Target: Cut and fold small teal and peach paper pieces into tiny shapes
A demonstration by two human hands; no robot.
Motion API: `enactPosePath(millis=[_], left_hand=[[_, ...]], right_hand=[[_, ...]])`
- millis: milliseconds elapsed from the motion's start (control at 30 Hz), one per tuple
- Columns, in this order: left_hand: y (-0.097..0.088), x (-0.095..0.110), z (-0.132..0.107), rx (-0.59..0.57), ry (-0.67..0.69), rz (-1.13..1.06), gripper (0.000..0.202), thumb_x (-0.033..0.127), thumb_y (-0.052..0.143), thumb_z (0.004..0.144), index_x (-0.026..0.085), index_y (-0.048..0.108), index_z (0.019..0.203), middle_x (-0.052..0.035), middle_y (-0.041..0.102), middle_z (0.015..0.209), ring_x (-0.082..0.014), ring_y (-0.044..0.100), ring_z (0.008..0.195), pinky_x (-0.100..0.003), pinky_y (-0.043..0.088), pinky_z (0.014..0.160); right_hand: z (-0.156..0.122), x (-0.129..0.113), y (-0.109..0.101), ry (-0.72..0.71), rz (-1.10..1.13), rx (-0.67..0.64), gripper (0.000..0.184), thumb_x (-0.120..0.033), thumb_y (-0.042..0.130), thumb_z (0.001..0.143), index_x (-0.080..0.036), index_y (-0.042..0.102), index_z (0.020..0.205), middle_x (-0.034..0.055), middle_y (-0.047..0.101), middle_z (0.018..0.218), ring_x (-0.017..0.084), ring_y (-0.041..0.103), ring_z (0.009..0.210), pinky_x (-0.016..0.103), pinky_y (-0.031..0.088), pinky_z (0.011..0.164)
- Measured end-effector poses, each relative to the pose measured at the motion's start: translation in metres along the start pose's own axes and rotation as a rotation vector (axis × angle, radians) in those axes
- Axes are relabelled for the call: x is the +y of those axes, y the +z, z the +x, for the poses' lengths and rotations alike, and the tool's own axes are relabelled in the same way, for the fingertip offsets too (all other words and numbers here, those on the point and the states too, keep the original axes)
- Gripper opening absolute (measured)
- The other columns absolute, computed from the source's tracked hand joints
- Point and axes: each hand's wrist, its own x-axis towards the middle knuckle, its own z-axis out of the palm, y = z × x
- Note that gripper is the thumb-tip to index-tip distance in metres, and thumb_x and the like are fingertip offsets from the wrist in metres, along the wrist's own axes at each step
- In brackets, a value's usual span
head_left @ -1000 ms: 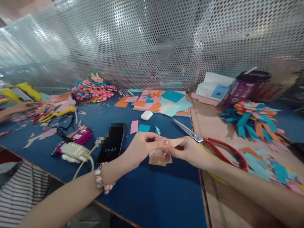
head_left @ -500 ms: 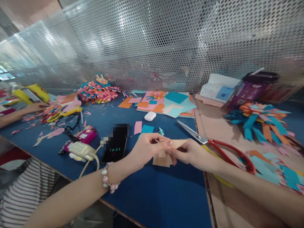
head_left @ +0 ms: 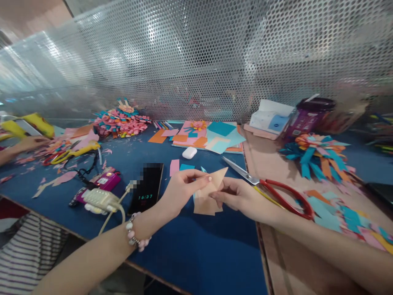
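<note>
A folded piece of cream paper (head_left: 220, 176), its point turned up to the right, is pinched between the thumb and fingers of my left hand (head_left: 183, 189). My right hand (head_left: 238, 194) is closed at the lower edge of that paper, thumb and fingertip together on it. Beneath my hands lie cream paper pieces (head_left: 204, 207) on the blue table (head_left: 215, 254); their upper part is hidden by the held paper and my fingers. Red-handled scissors (head_left: 259, 181) rest partly open just beyond my right hand. Pink (head_left: 174, 167) and blue paper slips (head_left: 186, 166) lie behind my left hand.
A phone (head_left: 147, 188) and a cabled white adapter (head_left: 100, 198) are left of my hands. Paper sheets (head_left: 222, 143) and a white earbud case (head_left: 189, 153) lie behind. Right are a paper flower (head_left: 319, 151) and purple cup (head_left: 307, 119). Another person's hand (head_left: 32, 142) works far left.
The cream paper has turned from lying nearly level to pointing up to the right. My right hand has shifted from its right end to its lower edge. The view has swung slightly right.
</note>
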Motion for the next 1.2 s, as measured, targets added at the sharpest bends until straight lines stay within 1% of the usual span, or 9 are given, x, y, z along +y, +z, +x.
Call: enactPosePath(millis=[167, 300, 467, 700, 833, 933, 1033, 1133, 1200], left_hand=[[-0.002, -0.007, 0.005, 0.032, 0.027, 0.044, 0.016, 0.030, 0.068, 0.073, 0.016, 0.066, 0.080, -0.0012, 0.064, 0.077, -0.0119, 0.055, 0.073, -0.023, 0.042, 0.068], [-0.001, -0.014, 0.006, -0.025, 0.072, 0.173, 0.014, 0.030, 0.064, 0.075, 0.016, 0.064, 0.080, -0.0024, 0.064, 0.080, -0.0126, 0.056, 0.072, -0.025, 0.043, 0.068], [0.000, -0.013, 0.003, -0.044, 0.096, 0.240, 0.018, 0.034, 0.062, 0.076, 0.017, 0.064, 0.081, -0.0030, 0.064, 0.082, -0.0130, 0.055, 0.072, -0.025, 0.043, 0.068], [-0.001, -0.013, 0.007, -0.349, 0.035, 0.301, 0.019, 0.033, 0.061, 0.076, 0.015, 0.065, 0.082, -0.0043, 0.065, 0.081, -0.0149, 0.058, 0.074, -0.025, 0.043, 0.067], [-0.004, -0.013, 0.010, -0.356, 0.050, 0.323, 0.018, 0.031, 0.059, 0.077, 0.015, 0.065, 0.084, -0.0040, 0.064, 0.081, -0.0147, 0.057, 0.073, -0.026, 0.043, 0.066], [-0.006, -0.010, 0.010, -0.348, 0.036, 0.270, 0.020, 0.028, 0.059, 0.077, 0.016, 0.065, 0.092, -0.0046, 0.063, 0.086, -0.0148, 0.058, 0.078, -0.026, 0.044, 0.069], [-0.004, -0.009, 0.008, -0.367, -0.063, 0.125, 0.033, 0.030, 0.063, 0.075, 0.017, 0.059, 0.105, -0.0067, 0.063, 0.093, -0.0165, 0.061, 0.083, -0.028, 0.048, 0.070], [-0.001, -0.009, 0.006, -0.429, -0.165, 0.016, 0.032, 0.036, 0.066, 0.073, 0.014, 0.059, 0.095, -0.0094, 0.064, 0.091, -0.0167, 0.062, 0.075, -0.028, 0.050, 0.061], [0.001, -0.010, 0.006, -0.438, -0.162, 0.033, 0.027, 0.035, 0.066, 0.073, 0.012, 0.060, 0.085, -0.0094, 0.065, 0.085, -0.0134, 0.060, 0.067, -0.025, 0.047, 0.057]], right_hand=[[-0.005, -0.006, -0.010, 0.105, 0.008, 0.052, 0.027, -0.041, 0.060, 0.080, -0.016, 0.052, 0.073, -0.0018, 0.057, 0.064, 0.004, 0.033, 0.043, 0.021, 0.020, 0.041], [-0.014, -0.010, -0.014, 0.185, -0.136, 0.034, 0.029, -0.044, 0.056, 0.082, -0.016, 0.053, 0.075, -0.0005, 0.058, 0.067, 0.005, 0.036, 0.047, 0.020, 0.025, 0.043], [-0.026, -0.010, -0.010, 0.147, -0.244, 0.063, 0.028, -0.040, 0.053, 0.085, -0.016, 0.054, 0.072, 0.0000, 0.061, 0.066, 0.007, 0.042, 0.052, 0.019, 0.029, 0.045], [-0.027, -0.018, -0.022, 0.256, -0.367, -0.151, 0.031, -0.046, 0.064, 0.075, -0.020, 0.063, 0.091, 0.0042, 0.066, 0.088, 0.011, 0.058, 0.062, 0.018, 0.039, 0.042], [-0.023, -0.019, -0.020, 0.272, -0.250, 0.016, 0.031, -0.049, 0.057, 0.080, -0.018, 0.059, 0.083, 0.0058, 0.067, 0.085, 0.010, 0.058, 0.061, 0.016, 0.035, 0.038], [-0.024, -0.013, -0.014, 0.269, -0.147, 0.062, 0.029, -0.045, 0.059, 0.079, -0.016, 0.057, 0.075, 0.0031, 0.065, 0.074, 0.006, 0.051, 0.048, 0.016, 0.033, 0.036], [-0.028, -0.008, -0.007, 0.228, -0.057, 0.159, 0.032, -0.046, 0.058, 0.080, -0.015, 0.058, 0.072, -0.0021, 0.056, 0.057, 0.004, 0.043, 0.042, 0.016, 0.030, 0.036], [-0.031, -0.007, 0.001, 0.207, -0.021, 0.259, 0.033, -0.047, 0.059, 0.079, -0.015, 0.059, 0.072, -0.0048, 0.049, 0.050, 0.005, 0.040, 0.040, 0.017, 0.029, 0.037], [-0.032, -0.008, 0.002, 0.207, -0.076, 0.255, 0.035, -0.049, 0.056, 0.080, -0.015, 0.059, 0.074, -0.0040, 0.050, 0.051, 0.006, 0.041, 0.039, 0.019, 0.032, 0.038]])
